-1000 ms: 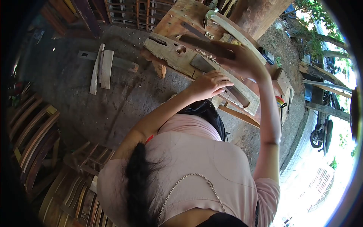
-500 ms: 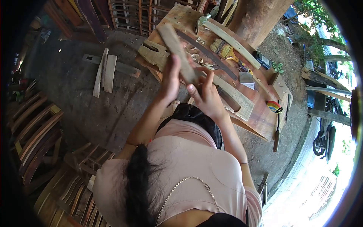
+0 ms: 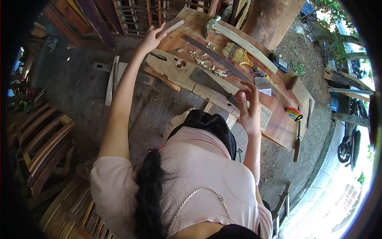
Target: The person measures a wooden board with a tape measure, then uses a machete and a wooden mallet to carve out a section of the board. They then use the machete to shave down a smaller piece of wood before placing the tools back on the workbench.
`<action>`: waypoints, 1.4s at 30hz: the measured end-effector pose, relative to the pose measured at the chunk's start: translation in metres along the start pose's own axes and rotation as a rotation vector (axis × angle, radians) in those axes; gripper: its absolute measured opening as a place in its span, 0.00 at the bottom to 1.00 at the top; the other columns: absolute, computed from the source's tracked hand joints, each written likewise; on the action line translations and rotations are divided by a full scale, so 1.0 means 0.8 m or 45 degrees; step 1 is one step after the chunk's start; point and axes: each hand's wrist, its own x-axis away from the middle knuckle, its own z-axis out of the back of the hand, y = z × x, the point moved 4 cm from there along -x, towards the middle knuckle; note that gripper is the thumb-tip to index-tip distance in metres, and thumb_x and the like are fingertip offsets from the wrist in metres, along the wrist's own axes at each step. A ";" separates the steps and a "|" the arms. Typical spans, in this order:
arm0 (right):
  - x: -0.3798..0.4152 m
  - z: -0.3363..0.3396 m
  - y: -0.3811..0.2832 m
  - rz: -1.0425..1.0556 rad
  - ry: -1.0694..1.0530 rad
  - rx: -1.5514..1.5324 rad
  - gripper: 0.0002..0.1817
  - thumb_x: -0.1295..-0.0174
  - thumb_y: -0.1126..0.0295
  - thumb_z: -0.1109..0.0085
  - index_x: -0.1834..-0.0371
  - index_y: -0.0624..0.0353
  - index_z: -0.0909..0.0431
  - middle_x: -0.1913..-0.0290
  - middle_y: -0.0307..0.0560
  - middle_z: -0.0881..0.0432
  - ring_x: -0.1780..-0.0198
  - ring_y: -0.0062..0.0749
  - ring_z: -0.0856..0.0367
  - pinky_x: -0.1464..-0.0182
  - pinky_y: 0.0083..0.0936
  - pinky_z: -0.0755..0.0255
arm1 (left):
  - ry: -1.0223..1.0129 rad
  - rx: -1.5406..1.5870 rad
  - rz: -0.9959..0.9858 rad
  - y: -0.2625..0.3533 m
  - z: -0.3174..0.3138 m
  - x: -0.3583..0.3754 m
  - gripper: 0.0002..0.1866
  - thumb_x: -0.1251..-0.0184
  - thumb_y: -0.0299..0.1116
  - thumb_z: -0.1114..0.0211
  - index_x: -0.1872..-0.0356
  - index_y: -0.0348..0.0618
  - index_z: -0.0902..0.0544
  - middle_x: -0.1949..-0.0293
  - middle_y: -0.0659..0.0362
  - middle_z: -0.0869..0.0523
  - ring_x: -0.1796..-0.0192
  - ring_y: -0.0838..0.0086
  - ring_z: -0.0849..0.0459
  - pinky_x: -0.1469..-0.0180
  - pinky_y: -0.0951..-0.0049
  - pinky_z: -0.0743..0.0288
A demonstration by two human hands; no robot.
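Observation:
My left hand point(image 3: 152, 40) reaches to the table's far left corner, its fingers spread at the near end of a short wooden piece point(image 3: 174, 25). The fingers look loose beside the piece, not wrapped round it. My right hand point(image 3: 250, 113) is curled over the handle end of a dark flat-bladed tool point(image 3: 211, 83). Its handle is mostly hidden by the fingers. The blade lies over a long pale board point(image 3: 191, 85), which has a slot and a round hole near its left end.
On the wooden table point(image 3: 280, 129) are a saw blade point(image 3: 215, 56), a hammer point(image 3: 212, 24), a brush point(image 3: 238, 55), wood shavings, a curved wooden piece point(image 3: 248, 46), a black device point(image 3: 279, 62) and a tape measure point(image 3: 293, 114). Chair-like wooden frames point(image 3: 47, 147) stand at left.
My left hand has carried the wooden piece from above the board to the far left corner and loosened its fingers. My right hand has left the piece and moved right, onto the tool's handle.

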 end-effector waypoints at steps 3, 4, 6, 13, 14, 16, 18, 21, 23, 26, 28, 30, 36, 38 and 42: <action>-0.001 0.003 0.009 -0.037 0.069 -0.059 0.15 0.33 0.65 0.53 0.46 0.60 0.33 0.70 0.46 0.22 0.67 0.27 0.22 0.62 0.23 0.30 | 0.006 -0.145 -0.014 0.001 -0.001 -0.004 0.26 0.35 0.43 0.44 0.36 0.61 0.35 0.61 0.50 0.28 0.55 0.59 0.27 0.49 0.65 0.33; -0.002 0.004 0.010 -0.027 0.098 -0.063 0.15 0.33 0.66 0.53 0.46 0.59 0.33 0.71 0.46 0.22 0.67 0.27 0.22 0.63 0.22 0.30 | 0.017 -0.113 -0.032 0.003 0.001 -0.002 0.25 0.35 0.43 0.43 0.36 0.63 0.34 0.62 0.50 0.29 0.55 0.58 0.27 0.49 0.65 0.32; -0.002 0.005 0.012 -0.044 0.131 -0.067 0.14 0.33 0.66 0.54 0.47 0.59 0.33 0.71 0.45 0.22 0.67 0.27 0.22 0.62 0.23 0.30 | 0.014 -0.139 -0.006 0.007 0.003 -0.004 0.25 0.35 0.42 0.44 0.36 0.63 0.34 0.62 0.50 0.29 0.55 0.58 0.27 0.49 0.65 0.32; 0.014 -0.005 0.027 -0.189 0.105 -0.010 0.14 0.34 0.68 0.51 0.47 0.58 0.32 0.67 0.46 0.21 0.63 0.32 0.21 0.59 0.26 0.31 | 0.075 -0.200 -0.014 0.002 -0.008 -0.004 0.25 0.37 0.40 0.43 0.37 0.61 0.33 0.62 0.49 0.28 0.54 0.57 0.27 0.50 0.63 0.32; 0.015 -0.008 0.029 -0.019 0.162 0.299 0.15 0.36 0.67 0.49 0.47 0.56 0.31 0.63 0.46 0.22 0.58 0.34 0.23 0.55 0.28 0.33 | 0.076 -0.199 -0.020 0.004 -0.008 -0.003 0.25 0.37 0.40 0.43 0.37 0.61 0.33 0.62 0.49 0.28 0.54 0.57 0.27 0.50 0.63 0.32; 0.020 -0.021 0.031 0.206 0.287 0.836 0.19 0.42 0.62 0.44 0.47 0.49 0.28 0.54 0.43 0.25 0.48 0.35 0.30 0.45 0.34 0.42 | 0.119 -0.219 -0.004 0.009 -0.007 -0.001 0.26 0.37 0.40 0.42 0.37 0.60 0.33 0.62 0.48 0.28 0.53 0.56 0.27 0.50 0.63 0.31; 0.018 -0.029 0.039 0.272 0.265 1.018 0.20 0.43 0.59 0.43 0.46 0.46 0.28 0.53 0.42 0.26 0.48 0.34 0.30 0.45 0.34 0.42 | 0.094 -0.189 0.009 0.010 -0.009 0.001 0.26 0.37 0.40 0.42 0.37 0.60 0.33 0.62 0.48 0.28 0.52 0.56 0.27 0.49 0.63 0.32; 0.012 -0.031 0.043 0.298 0.249 1.194 0.22 0.45 0.54 0.42 0.45 0.38 0.26 0.52 0.38 0.26 0.51 0.32 0.29 0.48 0.32 0.41 | 0.058 -0.170 -0.027 0.010 0.000 -0.002 0.26 0.37 0.39 0.43 0.36 0.61 0.34 0.62 0.47 0.29 0.53 0.56 0.27 0.49 0.64 0.32; 0.012 -0.031 0.044 0.100 0.145 1.113 0.21 0.47 0.54 0.41 0.47 0.38 0.24 0.54 0.37 0.26 0.51 0.31 0.29 0.50 0.31 0.40 | 0.004 -0.230 -0.054 0.009 0.001 -0.004 0.26 0.36 0.39 0.43 0.36 0.62 0.34 0.62 0.48 0.29 0.54 0.56 0.27 0.49 0.65 0.32; 0.013 -0.032 0.045 0.132 0.179 1.100 0.20 0.48 0.55 0.40 0.49 0.38 0.23 0.55 0.36 0.26 0.52 0.30 0.28 0.52 0.30 0.39 | -0.014 -0.222 -0.063 0.008 0.000 -0.005 0.26 0.35 0.39 0.44 0.36 0.62 0.35 0.62 0.48 0.29 0.55 0.57 0.27 0.50 0.65 0.32; 0.015 -0.033 0.045 0.167 0.196 1.093 0.20 0.49 0.55 0.39 0.50 0.37 0.22 0.55 0.36 0.26 0.52 0.30 0.28 0.53 0.30 0.39 | -0.015 -0.240 -0.069 0.007 0.001 -0.006 0.26 0.35 0.39 0.44 0.36 0.62 0.35 0.62 0.48 0.29 0.55 0.57 0.27 0.50 0.65 0.32; 0.017 -0.033 0.044 0.205 0.212 1.085 0.20 0.49 0.55 0.39 0.50 0.37 0.22 0.55 0.36 0.26 0.52 0.29 0.28 0.53 0.30 0.39 | -0.008 -0.177 -0.063 0.007 0.000 -0.008 0.26 0.35 0.39 0.43 0.36 0.62 0.35 0.63 0.50 0.30 0.56 0.58 0.28 0.50 0.65 0.32; 0.012 -0.032 0.044 0.143 0.183 1.062 0.19 0.50 0.56 0.38 0.52 0.37 0.21 0.55 0.35 0.26 0.53 0.29 0.27 0.55 0.29 0.38 | -0.104 -0.086 -0.163 0.008 0.006 -0.001 0.27 0.37 0.38 0.41 0.36 0.62 0.34 0.67 0.54 0.33 0.61 0.62 0.29 0.52 0.69 0.33; 0.011 -0.032 0.043 0.124 0.177 1.067 0.19 0.50 0.56 0.38 0.52 0.37 0.21 0.55 0.35 0.26 0.53 0.29 0.27 0.55 0.29 0.37 | -0.122 -0.107 -0.142 0.003 0.013 0.009 0.27 0.37 0.37 0.40 0.36 0.62 0.34 0.67 0.54 0.33 0.62 0.63 0.29 0.53 0.70 0.34; 0.010 -0.030 0.045 0.156 0.162 1.036 0.19 0.51 0.56 0.38 0.52 0.38 0.20 0.56 0.35 0.26 0.54 0.29 0.27 0.56 0.28 0.37 | -0.123 -0.128 -0.171 0.010 0.001 -0.011 0.27 0.38 0.37 0.40 0.36 0.62 0.34 0.69 0.55 0.33 0.64 0.64 0.30 0.56 0.70 0.34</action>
